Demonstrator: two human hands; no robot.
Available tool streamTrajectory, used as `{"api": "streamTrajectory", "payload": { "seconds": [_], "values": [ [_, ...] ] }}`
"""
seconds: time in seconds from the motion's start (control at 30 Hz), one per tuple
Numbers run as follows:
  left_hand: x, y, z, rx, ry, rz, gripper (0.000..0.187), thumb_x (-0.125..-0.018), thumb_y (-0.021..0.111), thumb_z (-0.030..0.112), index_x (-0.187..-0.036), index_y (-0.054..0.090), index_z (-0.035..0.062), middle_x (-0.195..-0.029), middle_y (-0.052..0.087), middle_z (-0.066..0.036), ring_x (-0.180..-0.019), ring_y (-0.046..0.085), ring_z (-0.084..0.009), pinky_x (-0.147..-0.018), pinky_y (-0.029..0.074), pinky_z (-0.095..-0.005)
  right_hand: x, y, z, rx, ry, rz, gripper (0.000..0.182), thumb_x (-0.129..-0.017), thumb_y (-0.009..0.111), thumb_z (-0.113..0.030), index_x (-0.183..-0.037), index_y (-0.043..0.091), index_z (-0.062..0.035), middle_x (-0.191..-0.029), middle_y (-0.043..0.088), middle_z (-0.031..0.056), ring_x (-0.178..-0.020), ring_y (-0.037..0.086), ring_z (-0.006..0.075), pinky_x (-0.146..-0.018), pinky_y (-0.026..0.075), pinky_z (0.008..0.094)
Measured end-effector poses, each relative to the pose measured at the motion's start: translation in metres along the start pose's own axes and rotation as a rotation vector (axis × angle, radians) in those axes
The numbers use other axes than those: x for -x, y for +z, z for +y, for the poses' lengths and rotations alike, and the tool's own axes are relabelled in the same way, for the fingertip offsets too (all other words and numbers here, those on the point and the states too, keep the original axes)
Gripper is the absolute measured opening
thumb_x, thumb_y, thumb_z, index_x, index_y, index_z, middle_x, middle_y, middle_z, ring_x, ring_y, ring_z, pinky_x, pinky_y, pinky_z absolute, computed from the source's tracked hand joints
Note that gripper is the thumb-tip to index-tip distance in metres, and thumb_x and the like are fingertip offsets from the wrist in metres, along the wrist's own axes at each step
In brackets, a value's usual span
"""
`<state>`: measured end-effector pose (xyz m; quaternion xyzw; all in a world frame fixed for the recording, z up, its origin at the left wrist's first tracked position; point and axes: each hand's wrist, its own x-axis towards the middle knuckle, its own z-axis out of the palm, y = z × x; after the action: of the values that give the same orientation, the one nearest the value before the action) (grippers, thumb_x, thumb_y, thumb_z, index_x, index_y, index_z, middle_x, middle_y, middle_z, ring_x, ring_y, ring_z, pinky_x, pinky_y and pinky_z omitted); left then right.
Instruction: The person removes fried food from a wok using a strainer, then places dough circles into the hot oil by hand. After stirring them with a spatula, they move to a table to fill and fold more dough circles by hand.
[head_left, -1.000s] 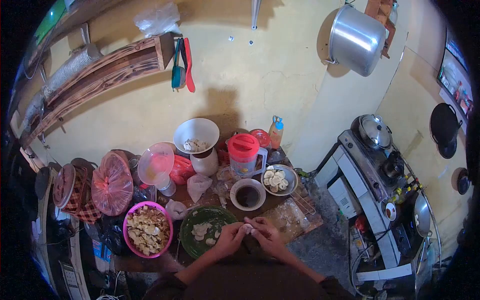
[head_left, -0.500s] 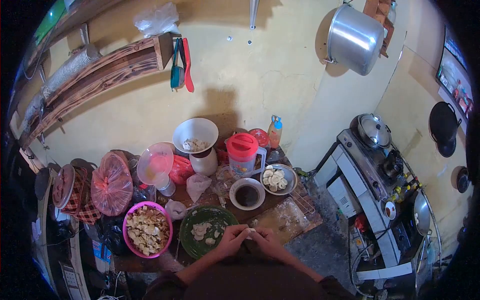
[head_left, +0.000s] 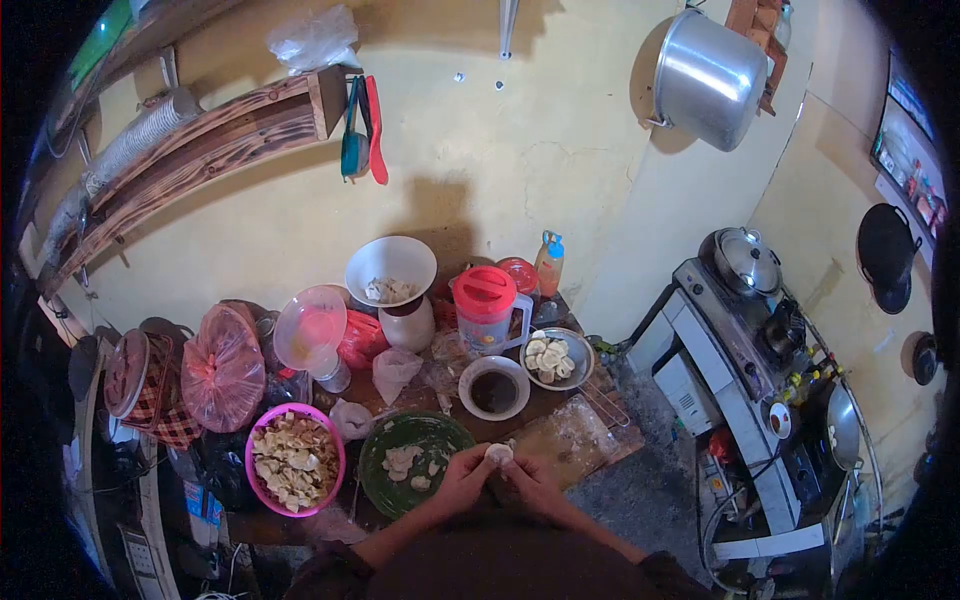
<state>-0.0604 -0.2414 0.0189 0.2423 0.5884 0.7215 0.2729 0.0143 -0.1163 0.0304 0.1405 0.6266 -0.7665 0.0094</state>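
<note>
My left hand [head_left: 466, 476] and my right hand [head_left: 531, 483] are together in front of my body, pinching a small round piece of white dough [head_left: 499, 454] between their fingertips. To the left of them, a green plate [head_left: 384, 487] dusted with flour carries several pale dough pieces [head_left: 402, 463]. A floury wooden board [head_left: 553, 446] lies just beyond and to the right of my hands. Behind that stands a white bowl [head_left: 467, 378] of dark liquid. Beside it, a metal strainer [head_left: 588, 372] contains several whitish shaped pieces [head_left: 548, 357].
A pink basin [head_left: 341, 470] full of chopped pale pieces stands left of the plate. A red-lidded jug [head_left: 488, 318], a white bowl [head_left: 420, 262] set on a container, and a bottle [head_left: 549, 265] line the wall. The stove [head_left: 720, 325] is at right.
The dough has come up between my fingertips and shows as a rounder disc. My hands have shifted slightly; the items on the table stay where they were.
</note>
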Motion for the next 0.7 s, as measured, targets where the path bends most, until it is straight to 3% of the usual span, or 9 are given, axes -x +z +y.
{"api": "streamTrajectory", "payload": {
  "seconds": [0.1,0.17,0.27,0.37,0.5,0.6,0.7],
  "values": [
    [-0.001,-0.004,0.005,0.067,-0.060,-0.063,0.026,-0.091,0.047,0.020,-0.100,0.056,-0.0020,-0.088,0.059,-0.002,-0.081,0.051,-0.0067,-0.072,0.043,-0.0227,-0.004,-0.006,0.009,0.067,-0.157,0.037,0.026,-0.090,0.047,-0.025,-0.081,0.058,-0.0037,-0.067,0.051,-0.0040,-0.059,0.044,0.0034,-0.054,0.037,0.0194],
    [-0.002,-0.008,0.008,-0.020,-0.126,-0.218,0.024,-0.090,0.048,0.018,-0.101,0.057,-0.0014,-0.088,0.059,-0.002,-0.081,0.051,-0.0066,-0.073,0.042,-0.0227,-0.001,-0.005,-0.008,0.264,-0.188,-0.014,0.032,-0.092,0.043,-0.027,-0.089,0.058,0.0018,-0.073,0.056,0.0019,-0.066,0.051,0.0110,-0.060,0.042,0.0263],
    [-0.003,-0.014,0.003,-0.134,-0.101,-0.198,0.023,-0.089,0.049,0.017,-0.100,0.057,-0.0011,-0.088,0.059,-0.002,-0.082,0.051,-0.0065,-0.074,0.043,-0.0230,0.001,-0.001,-0.009,0.291,-0.270,0.079,0.029,-0.092,0.045,-0.022,-0.098,0.060,0.0006,-0.079,0.059,0.0024,-0.070,0.052,0.0065,-0.062,0.043,0.0226],
    [-0.002,-0.008,0.002,-0.087,-0.063,-0.112,0.021,-0.089,0.049,0.016,-0.096,0.058,-0.0018,-0.084,0.059,-0.001,-0.079,0.050,-0.0062,-0.070,0.042,-0.0235,-0.003,-0.003,0.003,0.279,-0.265,0.101,0.032,-0.092,0.044,-0.025,-0.097,0.058,0.0025,-0.082,0.061,0.0085,-0.075,0.055,0.0129,-0.066,0.044,0.0269],
    [-0.002,-0.003,0.014,-0.152,-0.097,-0.104,0.019,-0.088,0.050,0.015,-0.091,0.058,-0.0022,-0.081,0.058,0.000,-0.076,0.050,-0.0062,-0.068,0.042,-0.0235,-0.008,-0.004,0.009,0.193,-0.277,0.096,0.030,-0.092,0.043,-0.024,-0.093,0.058,0.0019,-0.080,0.060,0.0079,-0.073,0.055,0.0131,-0.064,0.043,0.0278],
    [-0.004,-0.010,0.010,-0.121,-0.184,-0.191,0.017,-0.087,0.052,0.013,-0.091,0.057,-0.0024,-0.080,0.057,0.000,-0.075,0.050,-0.0062,-0.068,0.043,-0.0236,-0.006,-0.009,-0.002,0.367,-0.227,0.146,0.028,-0.092,0.044,-0.023,-0.088,0.056,0.0017,-0.076,0.059,0.0076,-0.070,0.054,0.0132,-0.061,0.043,0.0289],
    [-0.006,-0.013,-0.005,-0.082,-0.223,-0.312,0.018,-0.087,0.051,0.014,-0.093,0.058,-0.0016,-0.082,0.059,-0.001,-0.077,0.052,-0.0066,-0.069,0.043,-0.0238,-0.010,-0.013,0.001,0.534,-0.404,0.080,0.028,-0.090,0.047,-0.022,-0.082,0.058,0.0020,-0.071,0.056,0.0022,-0.062,0.050,0.0077,-0.053,0.041,0.0245]
  ]
}}
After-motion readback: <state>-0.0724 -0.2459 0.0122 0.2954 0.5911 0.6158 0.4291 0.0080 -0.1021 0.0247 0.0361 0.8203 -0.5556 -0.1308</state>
